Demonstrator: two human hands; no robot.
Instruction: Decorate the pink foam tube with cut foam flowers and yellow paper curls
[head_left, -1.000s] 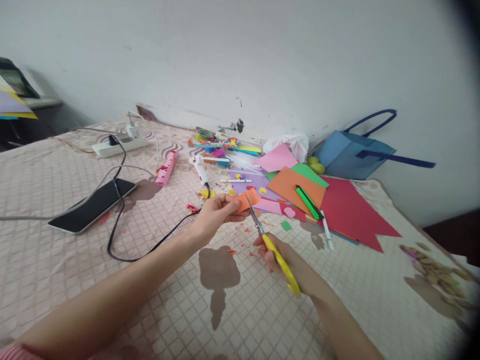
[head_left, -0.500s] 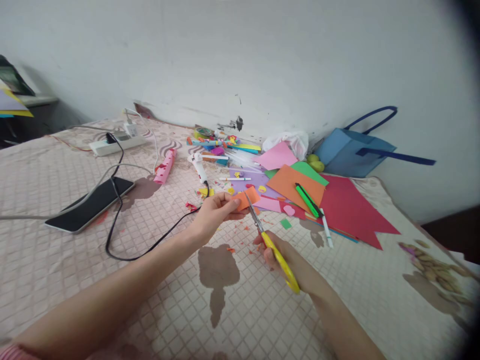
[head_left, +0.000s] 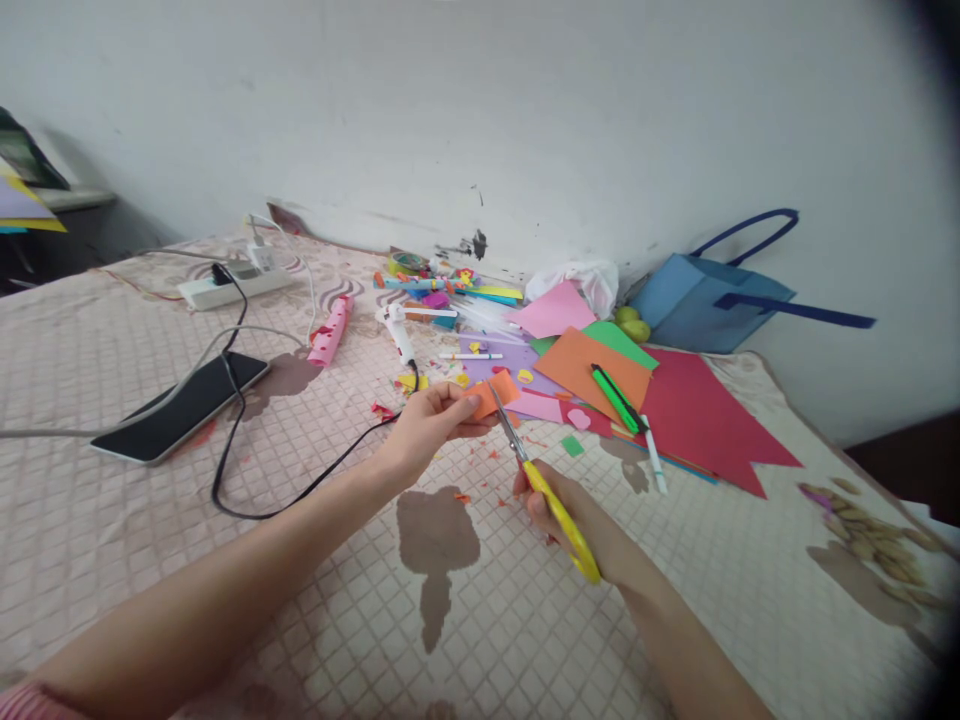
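Barely anything has shifted: at frame centre, left hand [head_left: 424, 425] still pinches a small orange paper scrap [head_left: 493, 394]; right hand [head_left: 577, 520] grips yellow-handled scissors [head_left: 544, 490], blades meeting the scrap above the quilted bed [head_left: 225, 540].

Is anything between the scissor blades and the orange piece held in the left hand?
Nothing visible is. The left hand pinches the small orange paper piece above the bedcover, and the yellow-handled scissors in the right hand already have their blades at its right edge. Loose scraps lie below on the cover.
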